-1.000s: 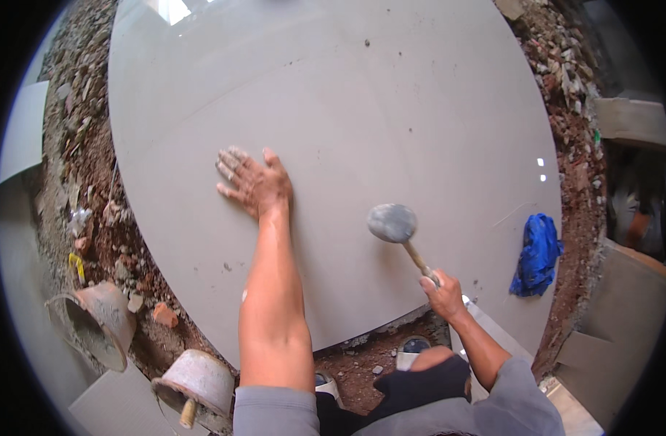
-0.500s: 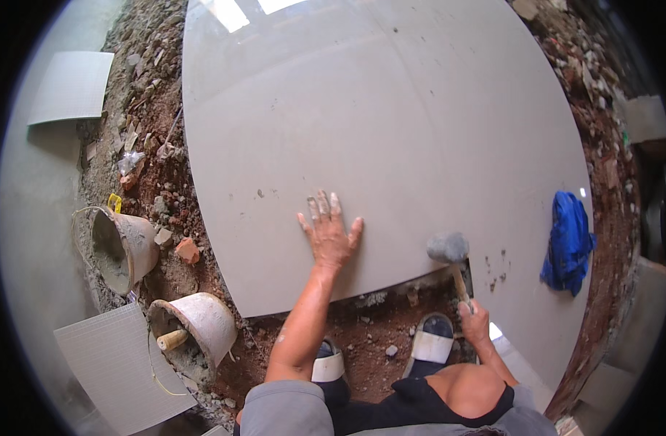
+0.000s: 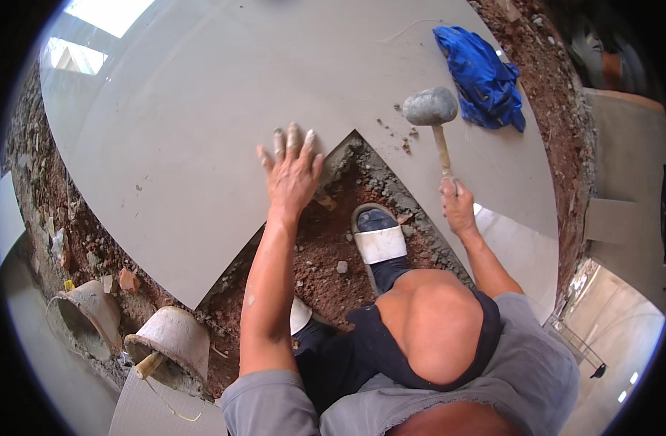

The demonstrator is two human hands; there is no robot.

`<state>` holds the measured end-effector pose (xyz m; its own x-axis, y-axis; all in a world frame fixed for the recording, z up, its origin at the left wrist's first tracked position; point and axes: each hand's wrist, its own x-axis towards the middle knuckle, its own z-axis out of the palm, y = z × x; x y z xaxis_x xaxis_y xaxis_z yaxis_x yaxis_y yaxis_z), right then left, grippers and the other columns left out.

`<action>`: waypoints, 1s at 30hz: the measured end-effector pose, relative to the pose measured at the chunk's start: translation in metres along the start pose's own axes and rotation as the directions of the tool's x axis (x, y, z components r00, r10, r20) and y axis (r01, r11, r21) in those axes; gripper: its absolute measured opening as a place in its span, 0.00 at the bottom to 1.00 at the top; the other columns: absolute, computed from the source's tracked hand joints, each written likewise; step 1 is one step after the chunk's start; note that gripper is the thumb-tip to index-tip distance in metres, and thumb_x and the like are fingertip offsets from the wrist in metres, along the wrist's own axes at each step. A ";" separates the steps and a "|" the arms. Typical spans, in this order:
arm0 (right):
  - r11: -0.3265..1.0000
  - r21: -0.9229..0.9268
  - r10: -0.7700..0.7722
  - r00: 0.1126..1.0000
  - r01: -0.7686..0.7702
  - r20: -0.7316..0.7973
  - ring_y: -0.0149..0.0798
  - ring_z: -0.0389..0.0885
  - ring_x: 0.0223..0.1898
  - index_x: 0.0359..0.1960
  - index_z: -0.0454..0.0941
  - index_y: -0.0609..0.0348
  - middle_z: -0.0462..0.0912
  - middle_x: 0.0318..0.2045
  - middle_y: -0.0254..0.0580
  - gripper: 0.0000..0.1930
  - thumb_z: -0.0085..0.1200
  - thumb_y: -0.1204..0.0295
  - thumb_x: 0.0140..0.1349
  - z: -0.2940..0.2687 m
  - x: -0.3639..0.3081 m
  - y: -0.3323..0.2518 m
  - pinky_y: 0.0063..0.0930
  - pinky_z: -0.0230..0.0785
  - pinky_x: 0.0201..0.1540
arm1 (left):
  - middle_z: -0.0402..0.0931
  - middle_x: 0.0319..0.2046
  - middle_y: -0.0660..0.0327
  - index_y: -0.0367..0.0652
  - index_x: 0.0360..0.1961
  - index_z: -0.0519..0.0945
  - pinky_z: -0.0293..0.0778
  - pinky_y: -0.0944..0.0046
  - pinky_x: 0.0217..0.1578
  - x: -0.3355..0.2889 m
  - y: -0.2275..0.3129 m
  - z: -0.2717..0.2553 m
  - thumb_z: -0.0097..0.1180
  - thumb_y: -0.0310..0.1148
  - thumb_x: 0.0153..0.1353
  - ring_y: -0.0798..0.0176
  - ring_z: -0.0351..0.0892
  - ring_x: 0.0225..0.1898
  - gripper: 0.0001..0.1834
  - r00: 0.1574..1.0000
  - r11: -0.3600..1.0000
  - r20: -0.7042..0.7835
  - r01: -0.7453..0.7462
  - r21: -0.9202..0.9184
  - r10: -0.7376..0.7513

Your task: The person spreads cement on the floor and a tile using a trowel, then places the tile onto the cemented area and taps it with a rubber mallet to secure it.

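Note:
My left hand (image 3: pixel 292 174) lies flat with fingers spread on a large pale floor tile (image 3: pixel 195 167), close to its near corner edge. Grey residue coats its fingertips. In my right hand (image 3: pixel 458 205) is the wooden handle of a rubber mallet (image 3: pixel 429 107). The mallet's grey head is over the tiles on the right, beside a few dark crumbs; whether it touches the surface I cannot tell. Just beyond the mallet a crumpled blue cloth or bag (image 3: pixel 482 76) lies on the tile.
Between the tile edges is bare reddish soil (image 3: pixel 322 251) with rubble, where my sandalled feet (image 3: pixel 379 243) stand. Two mortar-caked buckets (image 3: pixel 175 336) lean at the lower left, one with a wooden handle (image 3: pixel 150 365) sticking out. Rubble strips border the tiles; more tiles (image 3: pixel 623 152) stand at right.
My view has turned to the right, so the tiles, buckets and blue cloth appear shifted. The mallet has moved from the tile corner to the right-hand tiles, nearer the blue cloth.

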<state>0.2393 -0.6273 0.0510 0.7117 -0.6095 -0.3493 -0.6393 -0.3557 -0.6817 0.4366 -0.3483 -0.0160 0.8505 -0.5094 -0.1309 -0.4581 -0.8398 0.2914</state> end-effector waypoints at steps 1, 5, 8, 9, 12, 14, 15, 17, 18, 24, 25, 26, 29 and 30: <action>0.995 0.066 0.070 0.997 -0.071 0.019 0.28 0.66 0.16 0.28 0.73 0.63 0.70 0.14 0.34 0.26 0.50 0.48 0.66 0.003 -0.005 0.003 0.27 0.62 0.20 | 0.51 0.72 0.58 0.56 0.67 0.64 0.33 0.35 0.68 0.010 0.012 0.001 0.41 0.53 0.68 0.49 0.44 0.73 0.29 0.999 0.998 0.010 -0.047 -0.030 0.048; 0.971 0.188 0.129 0.987 -0.146 0.099 0.23 0.67 0.14 0.26 0.73 0.61 0.70 0.14 0.29 0.26 0.50 0.47 0.66 0.016 -0.020 0.011 0.22 0.61 0.18 | 0.49 0.72 0.62 0.55 0.69 0.60 0.33 0.35 0.69 0.041 0.048 0.010 0.38 0.52 0.69 0.52 0.42 0.74 0.30 0.994 0.994 0.040 -0.103 -0.033 0.104; 0.999 0.025 0.039 0.995 -0.041 0.095 0.35 0.76 0.20 0.31 0.76 0.63 0.76 0.18 0.42 0.25 0.50 0.49 0.66 0.024 -0.021 0.009 0.32 0.69 0.26 | 0.47 0.73 0.63 0.55 0.70 0.59 0.32 0.36 0.69 0.046 0.051 0.011 0.39 0.52 0.69 0.53 0.40 0.74 0.31 0.989 0.993 0.101 -0.109 -0.035 0.112; 0.999 -0.020 0.037 0.994 -0.035 0.105 0.39 0.78 0.21 0.33 0.77 0.63 0.77 0.19 0.45 0.24 0.50 0.49 0.66 0.027 -0.019 0.006 0.34 0.71 0.28 | 0.47 0.73 0.63 0.55 0.70 0.59 0.32 0.36 0.70 0.044 0.048 0.008 0.40 0.52 0.69 0.53 0.39 0.74 0.31 0.986 0.992 0.107 -0.120 -0.047 0.124; 0.975 -0.168 -0.116 0.979 0.144 0.167 0.51 0.82 0.28 0.36 0.78 0.63 0.80 0.25 0.53 0.23 0.49 0.50 0.66 0.037 -0.016 -0.013 0.40 0.72 0.33 | 0.45 0.73 0.59 0.55 0.71 0.57 0.32 0.38 0.69 0.029 0.023 -0.009 0.43 0.55 0.66 0.52 0.39 0.74 0.35 0.988 0.983 0.091 -0.110 -0.146 0.124; 0.966 -0.091 -0.212 0.943 0.242 0.255 0.54 0.82 0.28 0.36 0.78 0.62 0.81 0.25 0.53 0.23 0.50 0.50 0.66 0.047 -0.014 -0.033 0.40 0.73 0.32 | 0.43 0.73 0.54 0.53 0.72 0.54 0.31 0.38 0.69 -0.004 -0.012 -0.028 0.51 0.60 0.60 0.51 0.38 0.75 0.43 0.987 0.988 0.119 0.117 -0.098 -0.105; 0.959 -0.068 -0.248 0.928 0.276 0.277 0.55 0.82 0.29 0.36 0.77 0.61 0.81 0.25 0.53 0.22 0.50 0.50 0.66 0.053 -0.014 -0.043 0.41 0.74 0.32 | 0.43 0.73 0.53 0.53 0.72 0.53 0.30 0.38 0.69 -0.026 -0.033 -0.039 0.55 0.61 0.57 0.50 0.37 0.75 0.47 0.962 0.972 0.178 0.223 -0.070 -0.208; 0.893 -0.020 -0.420 0.848 0.450 0.323 0.54 0.82 0.28 0.35 0.76 0.60 0.80 0.25 0.52 0.21 0.52 0.51 0.65 0.066 -0.013 -0.064 0.42 0.74 0.31 | 0.44 0.73 0.52 0.52 0.72 0.53 0.27 0.38 0.69 -0.066 -0.067 -0.052 0.61 0.63 0.51 0.49 0.37 0.74 0.53 0.936 0.956 0.215 0.292 -0.033 -0.279; 0.836 -0.004 -0.517 0.792 0.548 0.323 0.53 0.82 0.28 0.35 0.76 0.60 0.80 0.24 0.51 0.21 0.52 0.51 0.64 0.073 -0.011 -0.073 0.43 0.75 0.30 | 0.44 0.73 0.52 0.52 0.72 0.54 0.26 0.37 0.69 -0.076 -0.079 -0.051 0.63 0.63 0.49 0.49 0.38 0.74 0.54 0.911 0.952 0.282 0.303 0.036 -0.301; 0.790 -0.100 -0.482 0.713 0.605 0.509 0.54 0.82 0.28 0.32 0.70 0.60 0.80 0.24 0.52 0.23 0.49 0.48 0.65 0.102 0.008 -0.096 0.46 0.75 0.28 | 0.42 0.73 0.51 0.50 0.71 0.56 0.33 0.31 0.67 -0.086 -0.096 -0.038 0.67 0.60 0.44 0.48 0.38 0.74 0.56 0.932 0.973 0.292 0.231 -0.014 -0.217; 0.812 -0.289 -0.290 0.781 0.506 0.553 0.54 0.82 0.28 0.31 0.69 0.59 0.80 0.24 0.53 0.24 0.49 0.47 0.65 0.104 0.011 -0.096 0.46 0.75 0.28 | 0.42 0.73 0.51 0.50 0.71 0.56 0.34 0.31 0.67 -0.085 -0.093 -0.039 0.68 0.59 0.44 0.48 0.38 0.74 0.56 0.944 0.971 0.229 0.235 0.035 -0.237; 0.819 -0.252 -0.336 0.787 0.516 0.517 0.56 0.82 0.28 0.30 0.68 0.59 0.80 0.24 0.54 0.24 0.48 0.47 0.66 0.107 0.011 -0.095 0.48 0.75 0.29 | 0.41 0.73 0.51 0.50 0.71 0.56 0.34 0.31 0.67 -0.085 -0.090 -0.040 0.68 0.59 0.43 0.48 0.37 0.74 0.56 0.941 0.969 0.231 0.246 0.035 -0.247; 0.809 -0.010 -0.514 0.715 0.588 0.473 0.59 0.82 0.30 0.32 0.69 0.59 0.80 0.23 0.55 0.25 0.45 0.46 0.66 0.114 0.009 -0.089 0.50 0.75 0.31 | 0.40 0.74 0.53 0.50 0.72 0.53 0.36 0.31 0.67 -0.084 -0.085 -0.044 0.68 0.59 0.44 0.46 0.36 0.74 0.58 0.938 0.968 0.239 0.247 0.047 -0.251; 0.818 0.004 -0.510 0.723 0.575 0.465 0.59 0.82 0.30 0.32 0.68 0.60 0.80 0.23 0.55 0.25 0.45 0.45 0.66 0.116 0.009 -0.088 0.50 0.75 0.31 | 0.40 0.74 0.53 0.50 0.72 0.53 0.35 0.31 0.67 -0.084 -0.084 -0.046 0.68 0.59 0.44 0.46 0.36 0.74 0.57 0.936 0.968 0.249 0.247 0.043 -0.249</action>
<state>0.3356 -0.5189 0.0337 0.9766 0.0699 -0.2036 -0.1129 -0.6389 -0.7610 0.4152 -0.2263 0.0139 0.8459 -0.3142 -0.4309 -0.2449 -0.9466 0.2095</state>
